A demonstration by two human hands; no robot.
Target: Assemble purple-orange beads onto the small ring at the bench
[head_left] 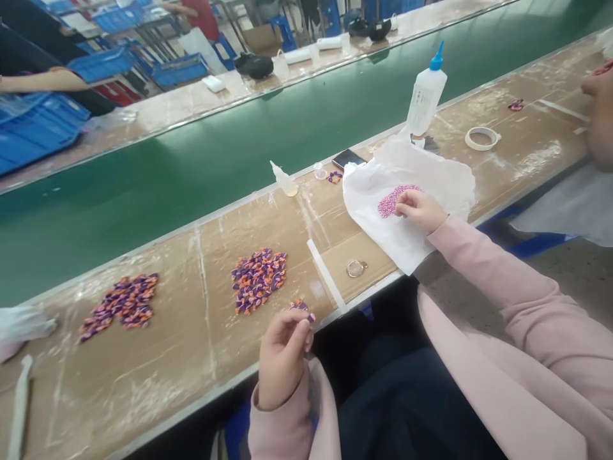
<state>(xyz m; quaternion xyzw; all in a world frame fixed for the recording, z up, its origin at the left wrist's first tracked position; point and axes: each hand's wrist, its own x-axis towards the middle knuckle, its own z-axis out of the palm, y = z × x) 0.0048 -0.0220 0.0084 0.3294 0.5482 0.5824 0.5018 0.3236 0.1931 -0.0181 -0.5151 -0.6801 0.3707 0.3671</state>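
My left hand is at the near edge of the brown table, fingers pinched together on a small purple-and-orange piece. A few more such pieces lie just beyond its fingertips. My right hand rests on a white sheet, fingers curled and pinched at the edge of a heap of tiny pink beads. Two larger heaps of purple-and-orange pieces lie on the table, one in the middle, one to the left.
A green conveyor belt runs behind the table. On the table stand a large glue bottle, a small dropper bottle, a dark phone, a tape roll and a metal ring. Blue crates and another person's arm are beyond.
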